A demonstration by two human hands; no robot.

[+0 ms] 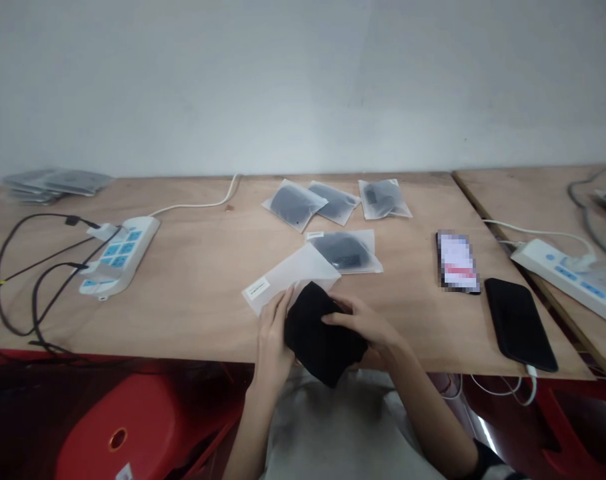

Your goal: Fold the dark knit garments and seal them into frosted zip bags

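Between both hands, at the table's front edge, is a folded piece of black cloth (323, 340). My left hand (275, 330) grips its left side. The thumb of my right hand (365, 323) presses on its upper right, with the other fingers behind it. Just beyond the cloth lies a flat frosted plastic bag (295, 273) with a white label. It partly overlaps another frosted bag (345, 252) that has something dark inside. Farther back lie a filled bag (297, 203), a second one (335, 202) and a third (384, 199).
A power strip (120, 257) with black cables stands on the left, near stacked bags (55, 183). To the right lie a lit phone (457, 263), a black device (520, 323) on a white cable, and another power strip (573, 273). A red stool (127, 427) is below left.
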